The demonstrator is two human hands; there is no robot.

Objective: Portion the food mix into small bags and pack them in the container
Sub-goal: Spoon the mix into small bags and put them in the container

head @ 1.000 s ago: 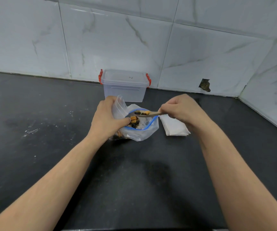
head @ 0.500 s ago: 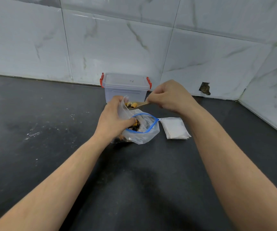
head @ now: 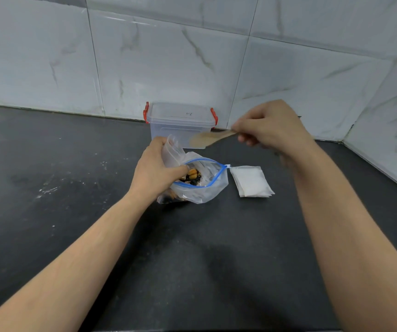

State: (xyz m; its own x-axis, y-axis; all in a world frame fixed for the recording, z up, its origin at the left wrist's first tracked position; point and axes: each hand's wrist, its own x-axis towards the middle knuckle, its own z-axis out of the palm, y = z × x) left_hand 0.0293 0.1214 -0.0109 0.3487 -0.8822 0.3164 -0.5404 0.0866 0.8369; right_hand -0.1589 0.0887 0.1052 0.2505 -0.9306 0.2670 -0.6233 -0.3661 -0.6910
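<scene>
A large clear zip bag (head: 204, 188) with a blue seal lies open on the black counter, holding a dark and orange food mix (head: 192, 176). My left hand (head: 155, 171) grips a small clear bag (head: 172, 150) upright beside the big bag's mouth. My right hand (head: 270, 127) pinches the handle of a wooden spoon (head: 204, 139), whose blurred bowl hangs above the bags and looks empty. A clear container (head: 180, 123) with red latches stands lidded at the wall. A stack of flat small bags (head: 251, 180) lies to the right of the big bag.
The black counter (head: 49, 188) runs wide to the left and toward me. White marble tiles (head: 168, 56) back it, and a side wall (head: 389, 144) closes in at the right.
My right hand lifted the loaded spoon from the big bag to the small bag, then drew back right; the spoon now looks empty. My left hand kept hold of the small bag.
</scene>
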